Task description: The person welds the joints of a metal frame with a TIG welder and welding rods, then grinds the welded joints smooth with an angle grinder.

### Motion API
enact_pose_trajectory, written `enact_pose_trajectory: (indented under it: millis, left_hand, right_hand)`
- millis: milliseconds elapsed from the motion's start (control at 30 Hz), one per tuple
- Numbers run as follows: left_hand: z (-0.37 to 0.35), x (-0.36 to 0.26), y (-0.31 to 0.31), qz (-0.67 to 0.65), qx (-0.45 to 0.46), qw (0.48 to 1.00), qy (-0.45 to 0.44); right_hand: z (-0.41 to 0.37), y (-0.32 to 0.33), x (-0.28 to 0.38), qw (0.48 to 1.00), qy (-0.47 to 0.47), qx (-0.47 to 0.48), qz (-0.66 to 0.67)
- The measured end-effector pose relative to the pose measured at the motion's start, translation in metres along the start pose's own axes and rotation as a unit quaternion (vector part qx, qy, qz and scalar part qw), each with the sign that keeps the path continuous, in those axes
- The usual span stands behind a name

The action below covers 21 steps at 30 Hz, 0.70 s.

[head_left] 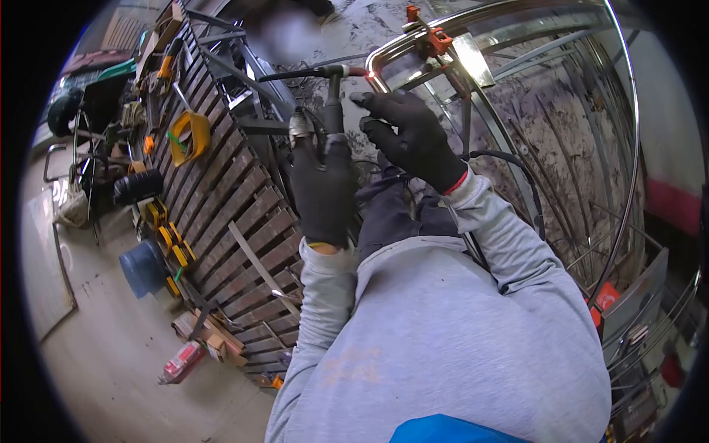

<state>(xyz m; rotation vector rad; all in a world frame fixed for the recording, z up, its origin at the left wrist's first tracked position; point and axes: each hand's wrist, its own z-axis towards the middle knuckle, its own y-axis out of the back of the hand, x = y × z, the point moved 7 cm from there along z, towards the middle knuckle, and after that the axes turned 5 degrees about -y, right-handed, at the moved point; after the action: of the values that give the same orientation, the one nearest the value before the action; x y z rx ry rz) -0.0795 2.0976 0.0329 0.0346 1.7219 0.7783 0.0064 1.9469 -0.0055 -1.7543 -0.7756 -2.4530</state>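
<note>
My left hand (pixel 323 193), in a black glove, is closed around the handle of a TIG welding torch (pixel 334 103). The torch's reddish nozzle (pixel 357 71) points right, at the rounded corner of a shiny metal tube frame (pixel 378 60). A small spot on that corner glows orange-red. My right hand (pixel 410 136), also gloved in black with a red cuff edge, hovers just below the corner. Its fingers are bent but apart, and I see nothing between them. An orange clamp (pixel 439 41) sits on the frame, right of the torch.
A slatted metal bench (pixel 229 214) runs along my left, carrying a yellow scoop-like container (pixel 190 138) and a loose flat strip (pixel 255 258). A blue bucket (pixel 145 267) stands beyond its edge. Long metal rods (pixel 554 159) lie at right. A blurred pale shape covers the top.
</note>
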Motion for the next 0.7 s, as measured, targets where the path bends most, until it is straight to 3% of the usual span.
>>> enact_pose_trajectory:
  millis: [33,100,133,200,233,300,333,367,433,467,500,533,567,633,667,700]
  left_hand:
    - [0.001,0.01,0.005,-0.003,-0.009,1.0,0.004]
    - [0.011,0.06,0.005,-0.327,-0.002,0.941,0.087]
    - [0.016,0.081,0.011,-0.33,-0.006,0.94,0.089]
    - [0.019,0.129,-0.003,-0.548,0.038,0.81,0.205]
    - [0.017,0.147,-0.008,-0.553,0.035,0.806,0.206]
    - [0.01,0.188,-0.02,-0.549,-0.028,0.781,0.295]
    - [0.007,0.197,-0.028,-0.554,-0.027,0.777,0.298]
    - [-0.001,0.197,-0.043,-0.581,0.016,0.752,0.312]
    - [-0.016,0.198,-0.067,-0.611,0.063,0.717,0.329]
    - [-0.017,0.193,-0.072,-0.499,0.136,0.823,0.236]
    - [-0.016,0.189,-0.08,-0.369,0.205,0.897,0.133]
    - [-0.023,0.228,-0.104,-0.526,0.185,0.807,0.195]
    - [-0.019,0.225,-0.113,-0.535,0.188,0.799,0.203]
    - [-0.028,0.223,-0.135,-0.623,0.129,0.639,0.432]
    - [-0.027,0.222,-0.138,-0.626,0.13,0.628,0.444]
    - [-0.018,0.224,-0.133,-0.572,0.135,0.706,0.395]
  right_hand:
    - [-0.002,-0.001,0.003,1.0,0.005,0.009,0.0]
    - [-0.01,0.011,0.022,0.973,0.13,-0.096,-0.168]
    - [-0.016,0.012,0.021,0.975,0.089,-0.088,-0.186]
    - [-0.028,0.01,-0.001,0.981,0.041,-0.077,-0.173]
    - [-0.036,0.008,-0.02,0.985,-0.012,-0.072,-0.159]
    - [-0.044,0.014,-0.027,0.984,0.001,-0.08,-0.157]
    - [-0.046,0.009,-0.046,0.984,-0.175,0.016,0.043]
    - [-0.055,-0.004,-0.054,0.904,-0.339,0.108,0.238]
    - [-0.054,-0.002,-0.043,0.88,-0.368,0.095,0.284]
    - [-0.053,-0.001,-0.043,0.887,-0.372,0.099,0.255]
    - [-0.053,0.001,-0.043,0.893,-0.377,0.102,0.224]
    - [-0.053,0.0,-0.042,0.891,-0.381,0.094,0.228]
    - [-0.053,0.0,-0.044,0.89,-0.391,0.094,0.217]
    - [-0.052,-0.003,-0.047,0.891,-0.389,0.1,0.213]
    - [-0.054,-0.003,-0.049,0.886,-0.399,0.097,0.214]
    - [-0.056,-0.003,-0.053,0.883,-0.412,0.097,0.205]
